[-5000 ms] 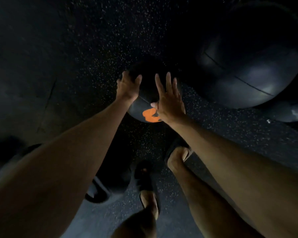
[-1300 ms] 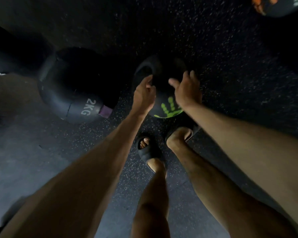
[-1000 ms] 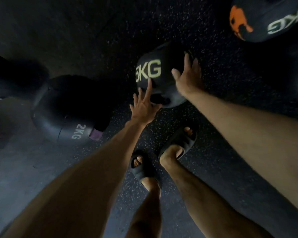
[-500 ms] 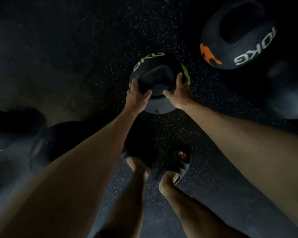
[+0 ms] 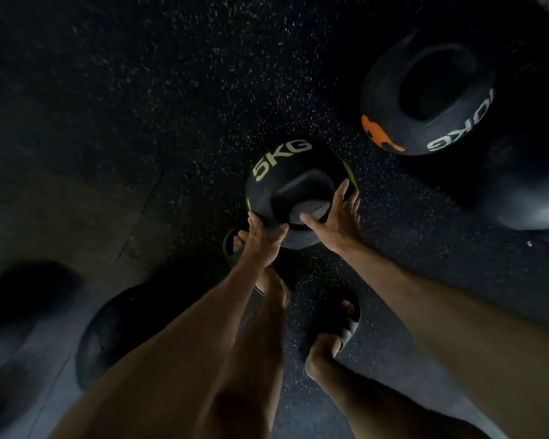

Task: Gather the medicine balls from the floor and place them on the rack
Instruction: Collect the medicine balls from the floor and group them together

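Black rubber medicine ball marked "5KG" in yellow-green lettering (image 5: 293, 182), with a recessed grip moulded into its upper face, sits at centre frame above the black speckled rubber floor (image 5: 171, 90), held between both hands. Whether it is touching the floor cannot be told. Left hand (image 5: 262, 240) is applied to the near lower-left side of the ball, with thumb and forefinger splayed in a V against the surface. Its remaining fingers are hidden behind the ball. Right hand (image 5: 338, 218) lies against the near right side, fingers straight and slightly spread up the ball's flank, and the thumb reaches left across the edge of the recess. Neither hand pinches. A second black medicine ball marked "10KG" with an orange patch (image 5: 425, 99) lies on the floor to the upper right, well apart from the held ball. A third dark ball, markings unreadable (image 5: 118, 337), lies at lower left beside the left forearm. The person's right foot in a dark slide sandal (image 5: 346, 324) stands on the floor below the right hand. The left foot is partly hidden behind the left hand.
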